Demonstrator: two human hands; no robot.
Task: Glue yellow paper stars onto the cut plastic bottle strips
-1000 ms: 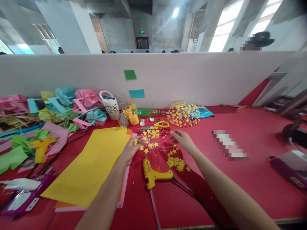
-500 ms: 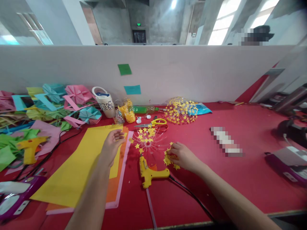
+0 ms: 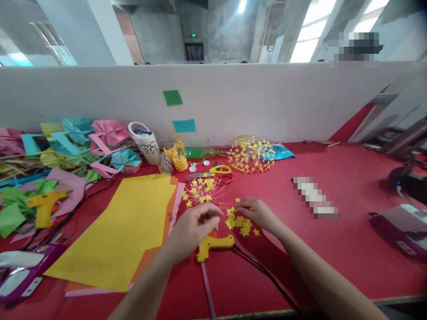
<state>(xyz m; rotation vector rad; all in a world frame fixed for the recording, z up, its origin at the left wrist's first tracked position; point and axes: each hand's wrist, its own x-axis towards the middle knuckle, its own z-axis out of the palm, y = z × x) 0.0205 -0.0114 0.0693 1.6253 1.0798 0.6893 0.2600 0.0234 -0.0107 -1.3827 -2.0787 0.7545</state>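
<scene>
My left hand (image 3: 193, 226) hovers over the front of a yellow hot glue gun (image 3: 215, 243), hiding its nozzle. Its fingers are curled but apart from the thumb, with nothing seen in them. The fingertips of my right hand (image 3: 260, 214) are pressed together above a pile of yellow paper stars (image 3: 243, 223); what they pinch, if anything, is too small to make out. One loose star (image 3: 237, 200) lies by those fingertips. Behind my left hand is a clear plastic piece cut into strips (image 3: 218, 192), with yellow stars (image 3: 200, 189) on its left part.
Yellow, orange and pink paper sheets (image 3: 133, 222) lie left. Scissors (image 3: 220, 169), a green bottle (image 3: 196, 153), a star-covered plastic ball (image 3: 251, 155) and a white tumbler (image 3: 148, 146) stand or lie along the partition (image 3: 267, 102). Another glue gun (image 3: 46, 206) is far left; a cord (image 3: 267, 271) runs frontward.
My left hand has moved right and nearer, from the paper sheets to over the glue gun. My right hand has lifted slightly off the stars, uncovering more of the pile.
</scene>
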